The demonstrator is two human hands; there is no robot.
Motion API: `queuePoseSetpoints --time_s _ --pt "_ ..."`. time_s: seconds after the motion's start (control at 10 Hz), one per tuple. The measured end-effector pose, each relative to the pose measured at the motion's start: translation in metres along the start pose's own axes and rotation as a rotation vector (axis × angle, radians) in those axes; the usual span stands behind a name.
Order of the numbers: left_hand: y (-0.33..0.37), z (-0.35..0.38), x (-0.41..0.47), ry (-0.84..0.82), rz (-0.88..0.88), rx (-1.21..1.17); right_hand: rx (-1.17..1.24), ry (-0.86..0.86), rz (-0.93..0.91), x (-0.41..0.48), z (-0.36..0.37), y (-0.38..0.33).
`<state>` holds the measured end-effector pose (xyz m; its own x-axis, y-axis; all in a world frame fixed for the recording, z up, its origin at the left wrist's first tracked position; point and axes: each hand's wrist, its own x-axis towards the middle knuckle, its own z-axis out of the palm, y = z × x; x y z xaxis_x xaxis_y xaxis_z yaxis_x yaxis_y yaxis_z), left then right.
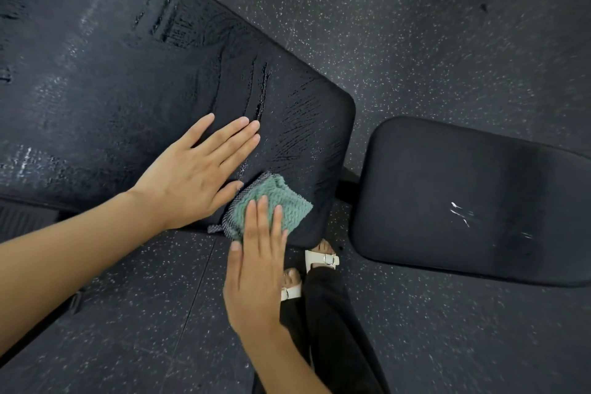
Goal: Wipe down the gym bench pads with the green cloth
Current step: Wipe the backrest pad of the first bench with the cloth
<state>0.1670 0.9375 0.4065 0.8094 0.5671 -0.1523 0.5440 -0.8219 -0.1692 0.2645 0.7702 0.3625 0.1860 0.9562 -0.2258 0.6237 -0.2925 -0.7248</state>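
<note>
Head view is showing the right hand [256, 269], grip lying open, pressing straight fingers on the cloth [284, 205] at the near corner of the wet back pad [112, 73]. Beside it the left hand [195, 173] is resting flat, holding nothing; the seat pad [463, 201] is sitting apart, rightward.

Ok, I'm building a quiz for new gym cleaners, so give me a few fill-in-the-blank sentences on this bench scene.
The right hand presses a ____ cloth onto the large pad.
The left hand lies flat on that same pad and holds ____.
The small pad is touched by ____ hand.
The person's feet wear ____ sandals.
Missing: green; nothing; neither; white.
</note>
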Motion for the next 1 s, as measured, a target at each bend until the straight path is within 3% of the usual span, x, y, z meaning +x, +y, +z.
queuePoseSetpoints --time_s 0.1,0.2,0.3,0.5,0.7,0.8,1.0 --pt "0.002 0.0 -0.004 -0.007 0.002 -0.003 -0.119 -0.016 -0.06 -0.001 -0.006 0.02" --pt "0.003 0.0 -0.008 -0.01 0.005 0.003 -0.177 0.024 0.024 0.006 -0.014 0.044" --pt "0.005 0.0 -0.011 -0.016 0.006 -0.004 -0.099 0.074 0.171 0.017 -0.021 0.064" --pt "0.005 -0.001 -0.011 -0.012 0.001 -0.015 0.115 0.204 0.343 0.03 -0.008 0.033" --pt "0.005 -0.003 -0.011 -0.021 -0.006 -0.017 0.089 0.065 0.132 0.005 0.003 -0.008" --pt "0.006 -0.004 -0.011 -0.03 -0.007 -0.011 -0.028 -0.016 0.013 -0.001 -0.004 0.008" --pt "0.006 -0.003 -0.011 -0.048 -0.006 -0.002 -0.077 0.056 0.094 0.0 -0.01 0.047"
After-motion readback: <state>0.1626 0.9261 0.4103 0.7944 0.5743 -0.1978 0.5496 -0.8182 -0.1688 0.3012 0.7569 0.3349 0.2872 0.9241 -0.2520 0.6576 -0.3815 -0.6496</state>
